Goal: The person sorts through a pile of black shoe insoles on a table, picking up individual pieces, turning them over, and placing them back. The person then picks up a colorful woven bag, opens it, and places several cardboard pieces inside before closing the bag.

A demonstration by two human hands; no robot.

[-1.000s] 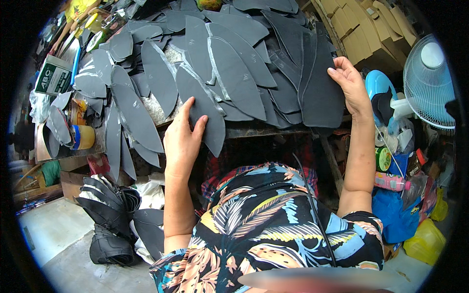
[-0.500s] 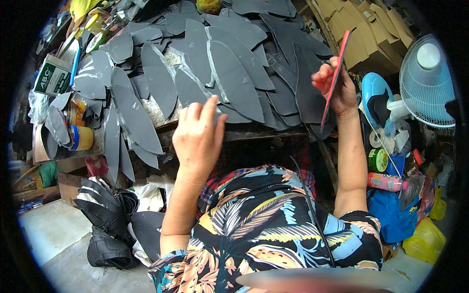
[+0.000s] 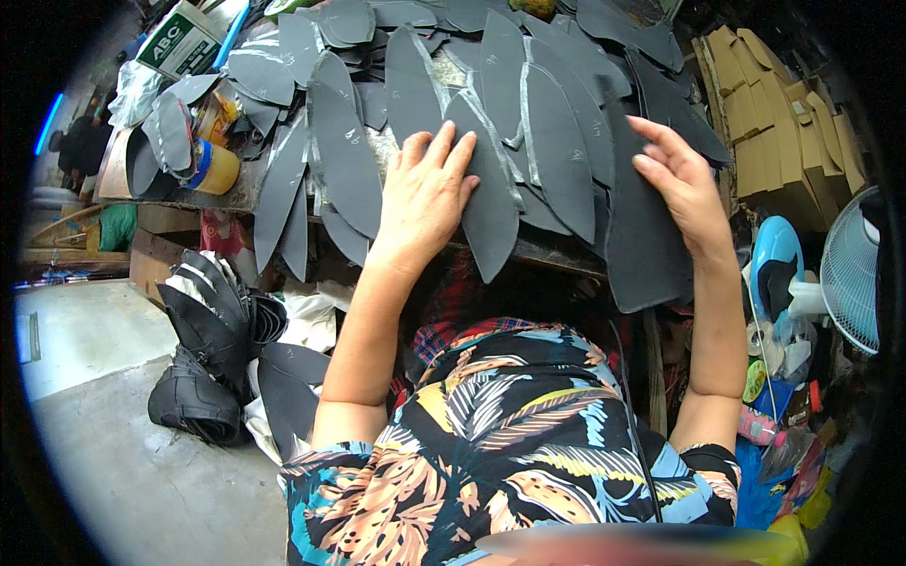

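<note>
My left hand (image 3: 427,193) lies over the overlapping dark grey cut sheet pieces on the bench, fingers stretched and slightly apart. Its fingertips touch or hover at the top of a pointed leaf-shaped piece (image 3: 491,203) with a pale glue-like strip along one edge. At the right, my right hand (image 3: 687,189) is closed at the edge of a long dark grey sheet piece (image 3: 646,250), its thumb across the face. That piece hangs past the bench's front edge, its upper end blurred. Similar pieces (image 3: 344,141) with pale edges and chalk-like marks lie around both hands.
A yellowish jar (image 3: 215,168) and a green-and-white box (image 3: 179,42) stand at the bench's left. Rolled black pieces (image 3: 203,396) sit below at the left. Folded cardboard (image 3: 774,113) and a blue fan (image 3: 854,269) are at the right.
The raised red-edged piece in my right hand has come down and now shows its grey face. My left hand has moved onto the pieces. The whole view has shifted.
</note>
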